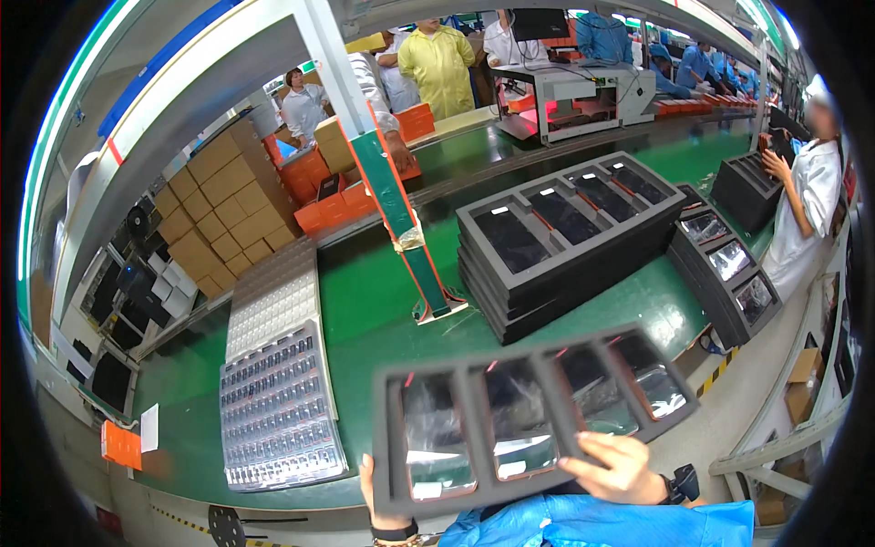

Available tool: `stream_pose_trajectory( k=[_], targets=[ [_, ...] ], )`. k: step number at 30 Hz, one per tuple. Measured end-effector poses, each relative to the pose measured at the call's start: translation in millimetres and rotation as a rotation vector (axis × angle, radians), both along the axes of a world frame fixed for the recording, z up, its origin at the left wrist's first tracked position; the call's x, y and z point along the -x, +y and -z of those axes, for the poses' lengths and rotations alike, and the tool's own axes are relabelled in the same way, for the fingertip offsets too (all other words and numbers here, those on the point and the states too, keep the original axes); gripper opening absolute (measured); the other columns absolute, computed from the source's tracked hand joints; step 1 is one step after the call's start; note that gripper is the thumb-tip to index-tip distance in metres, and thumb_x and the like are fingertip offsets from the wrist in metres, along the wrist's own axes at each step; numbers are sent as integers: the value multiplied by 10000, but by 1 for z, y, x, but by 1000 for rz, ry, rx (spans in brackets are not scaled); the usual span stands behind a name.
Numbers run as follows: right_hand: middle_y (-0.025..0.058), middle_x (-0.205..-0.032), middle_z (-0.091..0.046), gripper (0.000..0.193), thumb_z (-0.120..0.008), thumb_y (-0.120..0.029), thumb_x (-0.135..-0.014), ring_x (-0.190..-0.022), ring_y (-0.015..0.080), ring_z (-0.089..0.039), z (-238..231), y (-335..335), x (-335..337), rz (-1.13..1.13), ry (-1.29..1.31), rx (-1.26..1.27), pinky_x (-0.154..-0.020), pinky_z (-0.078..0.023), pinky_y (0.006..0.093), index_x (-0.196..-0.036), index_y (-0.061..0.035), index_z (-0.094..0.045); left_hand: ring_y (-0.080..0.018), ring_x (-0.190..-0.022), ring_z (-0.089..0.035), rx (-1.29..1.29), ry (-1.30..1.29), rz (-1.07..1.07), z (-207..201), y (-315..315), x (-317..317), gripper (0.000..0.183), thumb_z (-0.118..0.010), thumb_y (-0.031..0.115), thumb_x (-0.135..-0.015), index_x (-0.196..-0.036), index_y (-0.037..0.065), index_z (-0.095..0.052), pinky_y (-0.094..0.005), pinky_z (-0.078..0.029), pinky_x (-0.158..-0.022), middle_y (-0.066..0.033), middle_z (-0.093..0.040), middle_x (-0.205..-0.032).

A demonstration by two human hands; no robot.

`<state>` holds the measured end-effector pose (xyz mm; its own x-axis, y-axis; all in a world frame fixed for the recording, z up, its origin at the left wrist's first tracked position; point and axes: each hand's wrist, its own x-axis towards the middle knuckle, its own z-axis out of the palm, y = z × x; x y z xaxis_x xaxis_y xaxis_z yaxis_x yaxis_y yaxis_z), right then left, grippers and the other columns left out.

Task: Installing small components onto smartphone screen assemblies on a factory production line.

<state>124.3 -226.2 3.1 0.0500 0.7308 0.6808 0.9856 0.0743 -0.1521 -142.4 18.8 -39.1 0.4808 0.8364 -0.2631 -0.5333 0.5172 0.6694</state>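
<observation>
Foam tray (476, 428) held, left hand (368, 490) — mostly hidden

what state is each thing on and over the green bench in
held foam tray: lifted, all four slots filled
left hand: gripping that tray's left end
right hand: fingers over its near edge
foam tray stack: piled, top tray filled
clear parts tray: lying flat, loaded
boxy machine: glowing red inside

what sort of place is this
Probably an electronics assembly or packing floor: a black foam tray holds flat, phone-like devices, a long green workbench runs through it, and workers in smocks stand beyond.
</observation>
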Motion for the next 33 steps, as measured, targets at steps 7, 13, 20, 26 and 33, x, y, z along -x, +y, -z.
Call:
stream_pose_trajectory(
  k=[7,13,20,26,33],
  targets=[
    [124,-1144,-724,464,-736,-143,-762,-1066,216,-717,67,36,18,-192,55,170,-835,-598,319,-1213,-249,-754,-251,-1140,-642,-361,556,-121,50,-31,56,315,-671,182,-923,-1205,42,-675,-376,-527,-962,-106,-656,-1275],
    [121,-1224,-693,408,-735,-185,-852,-1139,242,-678,83,69,22,-210,84,234,-910,-560,337,-1257,-235,-721,-258,-1427,-446,-506,657,-205,38,28,42,545,-570,-39,-945,-1478,-39,-456,-369,-334,-1190,-180,-475,-1524],
    [77,-1183,-704,241,-752,-176,-848,-1094,274,-654,68,77,11,-164,312,186,-935,-519,418,-1075,-96,-738,-285,-1300,-561,-981,1046,-305,18,3,31,293,-555,-10,-947,-1215,-11,-675,-400,-384,-1133,-180,-632,-1346],
    [122,-1276,-627,333,-670,-329,-934,-1227,312,-571,28,153,47,-511,203,343,-1005,-457,469,-1179,-103,-678,-299,-1157,-662,-839,1139,-439,44,-16,12,335,-481,44,-1005,-1319,2,-590,-393,-501,-1002,-182,-684,-1230],
    [87,-1456,-543,309,-576,-338,-997,-1379,318,-477,64,249,133,-875,-174,510,-1183,-273,618,-1130,-85,-694,-283,-1260,-571,-716,755,-642,54,-17,22,338,-401,24,-1046,-1380,-8,-444,-418,-459,-1090,-196,-549,-1399]
  ],
)
